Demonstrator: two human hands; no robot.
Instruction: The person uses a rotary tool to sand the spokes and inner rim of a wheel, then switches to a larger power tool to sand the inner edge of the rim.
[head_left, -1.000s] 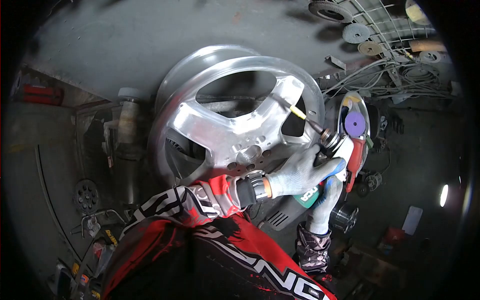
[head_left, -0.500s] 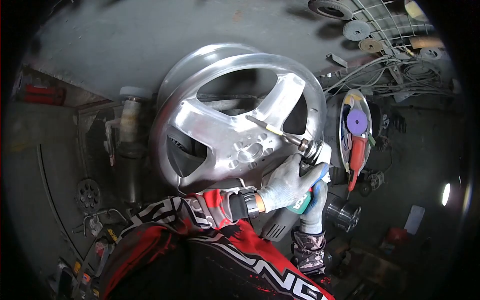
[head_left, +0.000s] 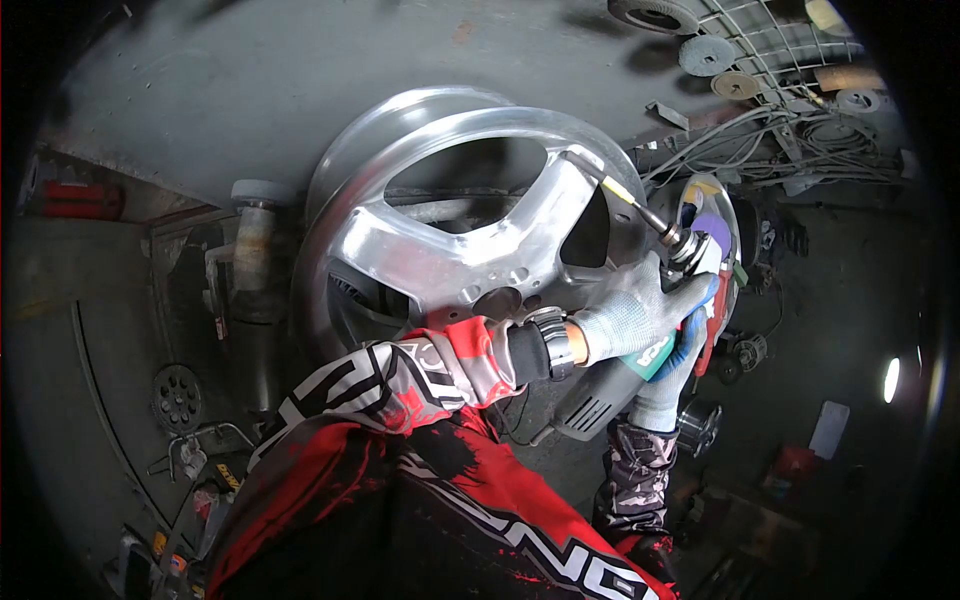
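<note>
A silver alloy wheel (head_left: 430,255) with wide spokes stands tilted in front of me. My left hand (head_left: 640,305), in a white and blue work glove, is wrapped over the neck of a green and dark grey angle grinder (head_left: 600,400). Under the same tool, my gloved right hand (head_left: 665,385) grips the body from the right side. From the grinder's head a long thin shaft (head_left: 625,197) with a yellow-white band points up and left. Its dark tip overlaps the outer end of the upper-right spoke.
Behind my hands, a red grinder (head_left: 716,310) with a purple disc (head_left: 712,230) rests in an oval holder. Abrasive discs (head_left: 706,56) hang on a wire rack at the upper right, above coiled cables (head_left: 835,140). To the left stands a cylindrical post (head_left: 260,250).
Both hands and the grinder have moved up and to the right. The shaft's tip has shifted from near the wheel's centre to the outer end of the upper-right spoke.
</note>
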